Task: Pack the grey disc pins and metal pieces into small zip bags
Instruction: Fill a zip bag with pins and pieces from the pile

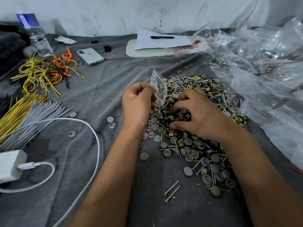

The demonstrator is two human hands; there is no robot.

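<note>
So no readable labels anywhere, the red print on the plastic by the paper (pixel 162 40) is too blurry. Left hand (pixel 137 102) pinches a small zip bag (pixel 158 88) upright with screws inside, touching the pile of grey disc pins and metal pieces (pixel 196 128). Right hand (pixel 195 115) has fingers curled into that pile, can't tell if it's gripping anything. Bare grey cloth (pixel 101 89) sits left of the hands.

right hand (pixel 195 115) fingertips: buried in pile (pixel 196 145) | charger (pixel 11 166): edge-cropped

A scuffed, grey-smudged white wall (pixel 114 12) fills the top of the frame. Below it, a wrinkled dark grey cloth (pixel 101 89) covers the work surface, evenly and softly lit.
</note>
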